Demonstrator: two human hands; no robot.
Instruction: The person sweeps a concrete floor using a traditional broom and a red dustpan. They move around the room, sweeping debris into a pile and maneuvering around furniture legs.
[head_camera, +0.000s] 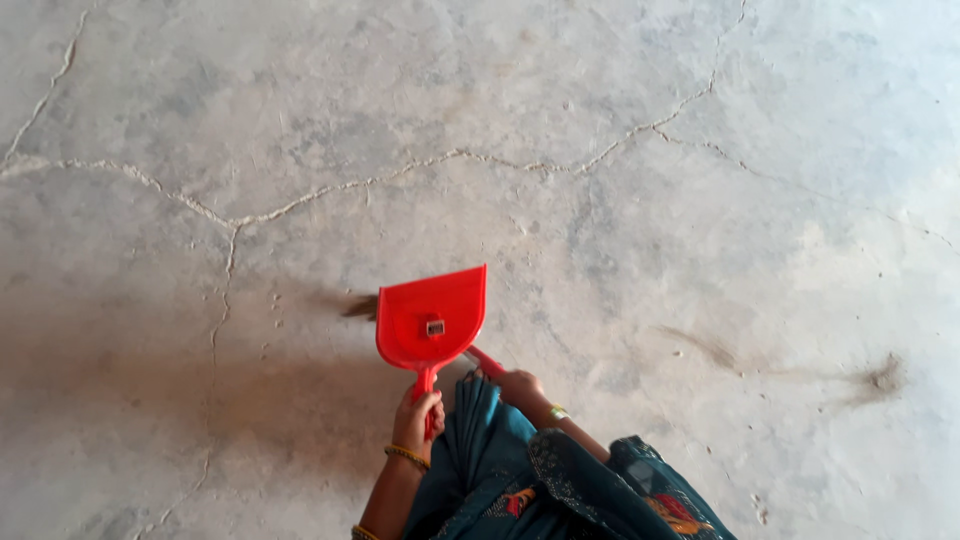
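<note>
The red dustpan (432, 318) is gripped by its handle in the left hand (417, 419), long axis pointing away; the right hand (518, 386), beside it, is closed on a red broom handle (485, 361).

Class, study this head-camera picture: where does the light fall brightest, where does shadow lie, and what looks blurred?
Head view: the cracked concrete floor is brightest at upper right; a soft shadow darkens it at lower left; the brush bristles beside the red dustpan are smeared by motion; the left hand and right hand look fairly sharp.
</note>
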